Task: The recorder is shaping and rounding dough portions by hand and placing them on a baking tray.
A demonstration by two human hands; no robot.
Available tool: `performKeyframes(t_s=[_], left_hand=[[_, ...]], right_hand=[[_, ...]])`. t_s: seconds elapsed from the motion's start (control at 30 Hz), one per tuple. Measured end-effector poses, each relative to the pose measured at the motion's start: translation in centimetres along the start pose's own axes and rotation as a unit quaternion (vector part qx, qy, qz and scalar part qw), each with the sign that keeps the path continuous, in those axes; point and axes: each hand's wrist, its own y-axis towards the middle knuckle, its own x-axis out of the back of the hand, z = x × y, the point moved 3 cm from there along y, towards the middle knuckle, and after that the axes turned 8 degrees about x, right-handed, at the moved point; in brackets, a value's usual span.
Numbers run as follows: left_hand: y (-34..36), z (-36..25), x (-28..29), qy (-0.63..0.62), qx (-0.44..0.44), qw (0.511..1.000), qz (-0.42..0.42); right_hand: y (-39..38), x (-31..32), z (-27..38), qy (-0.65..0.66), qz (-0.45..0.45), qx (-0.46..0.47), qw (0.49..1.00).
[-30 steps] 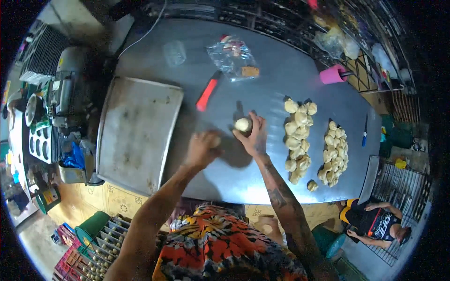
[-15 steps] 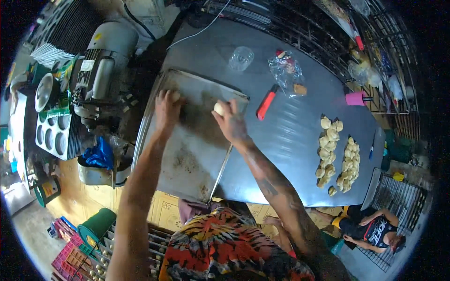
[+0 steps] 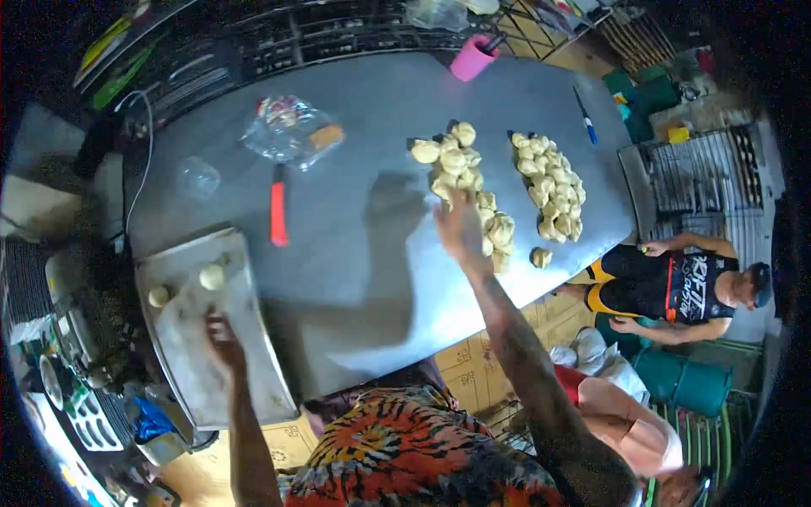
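Although blurred about the fingertips, has the right hand [image 3: 459,224] at two o'clock, over the nearer row of dough lumps [image 3: 454,160], with fingers directed toward twelve. Cannot tell whether pinching a lump or merely touching. Holds the left hand [image 3: 223,340] at eight, over the metal tray [image 3: 192,362], with fingers loosely curled and apparently nothing between. Has a pale dough ball [image 3: 212,276] toward twelve from that hand and a smaller ball [image 3: 159,297] toward ten.

Could drag neighbouring lumps along, if pulling one from so crowded a row; might also stretch or dent a lump through gripping too hard, if soft and tacky.

Runs, as a row, lengthwise from eleven to five; shows no clear pointing end in any single, roundish lump. Farther out at two, meets a second dough heap [image 3: 549,186], slanted much alike.
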Motion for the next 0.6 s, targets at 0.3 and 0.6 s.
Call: performKeyframes(t_s=[0.3,0.6], left_hand=[[-16.2,-38.5,-31.2,-0.083,-0.169,0.950,0.251],[-14.7,-37.7,-38.0,-0.282,-0.057,0.928,0.237]], right_hand=[[9.2,3.4,-9.1,0.208,0.105,-0.032,0.972],[-12.3,5.5,-11.2,0.764,-0.045,-0.279,0.580]])
